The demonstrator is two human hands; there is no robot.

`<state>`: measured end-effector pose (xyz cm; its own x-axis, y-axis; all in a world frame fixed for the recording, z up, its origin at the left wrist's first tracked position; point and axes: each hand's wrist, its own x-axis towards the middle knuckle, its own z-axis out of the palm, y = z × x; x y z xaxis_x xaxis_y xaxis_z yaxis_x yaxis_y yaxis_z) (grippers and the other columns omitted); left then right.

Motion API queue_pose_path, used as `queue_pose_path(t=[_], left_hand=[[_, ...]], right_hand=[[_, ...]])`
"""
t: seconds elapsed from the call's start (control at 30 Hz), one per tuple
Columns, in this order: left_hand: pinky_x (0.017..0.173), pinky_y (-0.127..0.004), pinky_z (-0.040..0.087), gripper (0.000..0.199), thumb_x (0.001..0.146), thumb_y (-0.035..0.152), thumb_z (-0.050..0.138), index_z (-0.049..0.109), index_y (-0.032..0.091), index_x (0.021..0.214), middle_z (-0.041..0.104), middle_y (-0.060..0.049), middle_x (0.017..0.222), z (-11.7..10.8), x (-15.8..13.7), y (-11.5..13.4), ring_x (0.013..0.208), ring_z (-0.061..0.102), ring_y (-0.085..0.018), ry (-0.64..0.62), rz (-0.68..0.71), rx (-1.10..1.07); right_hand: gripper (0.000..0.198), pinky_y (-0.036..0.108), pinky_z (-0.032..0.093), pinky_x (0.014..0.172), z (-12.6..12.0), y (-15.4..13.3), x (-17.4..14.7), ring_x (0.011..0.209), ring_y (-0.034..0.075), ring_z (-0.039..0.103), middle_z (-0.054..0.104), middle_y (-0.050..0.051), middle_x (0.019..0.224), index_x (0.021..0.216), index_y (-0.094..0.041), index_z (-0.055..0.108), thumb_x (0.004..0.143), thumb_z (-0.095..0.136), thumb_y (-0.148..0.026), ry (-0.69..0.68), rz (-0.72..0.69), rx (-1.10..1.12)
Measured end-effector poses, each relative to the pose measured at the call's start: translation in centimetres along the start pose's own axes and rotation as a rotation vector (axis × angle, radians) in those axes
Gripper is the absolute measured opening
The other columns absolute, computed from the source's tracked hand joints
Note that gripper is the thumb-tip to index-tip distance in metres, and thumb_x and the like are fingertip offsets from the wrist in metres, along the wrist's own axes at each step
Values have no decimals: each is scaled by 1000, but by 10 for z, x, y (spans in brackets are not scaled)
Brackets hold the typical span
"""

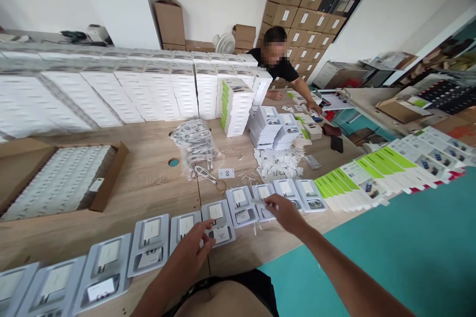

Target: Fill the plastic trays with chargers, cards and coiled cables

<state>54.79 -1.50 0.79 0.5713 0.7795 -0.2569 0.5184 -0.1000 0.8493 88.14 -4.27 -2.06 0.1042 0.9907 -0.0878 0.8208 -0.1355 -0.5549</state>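
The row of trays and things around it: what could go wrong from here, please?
The green and white boxes lie along the edge of the table, so a bump might push some onto the floor. Small white pieces lie loose close behind the trays and could stray into one. The white cables are heaped together in a clear bag, so they may tangle.

Wooden table (148, 158), loaded.
Trays (138, 237) line the near edge; white boxes (134, 94), the far edge; bagged cables (195, 141) between.
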Motion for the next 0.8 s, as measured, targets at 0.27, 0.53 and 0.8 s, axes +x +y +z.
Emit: queue_pose_path(t=[0.27, 0.53, 0.8], left_hand=[[87, -35, 47, 35, 91, 43, 43, 54, 27, 121, 61, -6, 114, -4, -11, -12, 96, 59, -20, -1, -57, -1], [88, -36, 48, 36, 91, 46, 43, 55, 27, 119, 60, -5, 121, -3, -31, -38, 106, 58, -22, 17, -194, -35], [90, -36, 47, 36, 91, 45, 43, 54, 27, 121, 58, -5, 126, -4, -39, -50, 108, 56, -21, 19, -232, -68]], right_hand=[[21, 30, 42, 78, 25, 81, -9, 88, 19, 59, 66, 7, 95, 93, -18, 66, 92, 45, -16, 15, -179, -445], [35, 38, 42, 91, 36, 89, -29, 100, 24, 56, 66, 11, 110, 112, -19, 66, 93, 39, -11, -21, -306, -541], [40, 42, 43, 97, 73, 75, -41, 112, 27, 52, 62, 14, 116, 125, -14, 59, 90, 41, -10, -8, -301, -505]])
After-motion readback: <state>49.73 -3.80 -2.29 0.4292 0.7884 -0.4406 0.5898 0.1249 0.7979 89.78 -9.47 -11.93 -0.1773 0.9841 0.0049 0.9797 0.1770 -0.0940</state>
